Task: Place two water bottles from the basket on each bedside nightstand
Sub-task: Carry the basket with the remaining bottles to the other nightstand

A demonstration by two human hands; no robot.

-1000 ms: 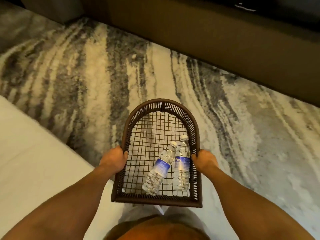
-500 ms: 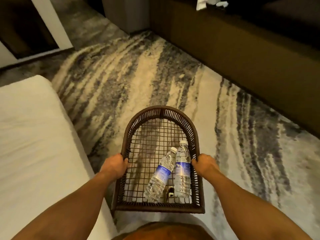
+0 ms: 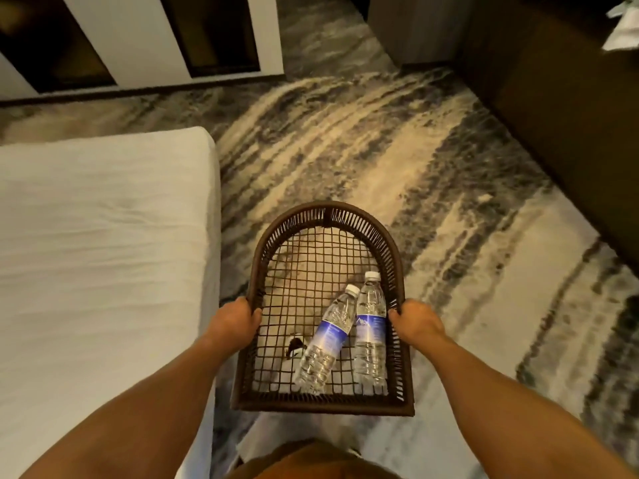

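I carry a dark brown woven basket [image 3: 326,213] in front of me, above the carpet. My left hand [image 3: 232,323] grips its left rim and my right hand [image 3: 416,323] grips its right rim. Two clear water bottles with blue labels and white caps lie on the mesh bottom at the right side. One bottle [image 3: 326,342] lies slanted, its cap touching the other bottle [image 3: 371,331], which lies along the right wall. No nightstand is in view.
A bed with white sheets [image 3: 96,257] fills the left, its corner close to the basket. Grey and beige patterned carpet [image 3: 397,160] stretches ahead. A long dark brown cabinet [image 3: 560,108] runs along the right. A white-framed dark panel [image 3: 138,39] stands at the far end.
The view has swung and moved forward along the bed: the bed's end corner and the far white-framed wall have come into sight. Both hands keep the same hold; the bottles have barely shifted.
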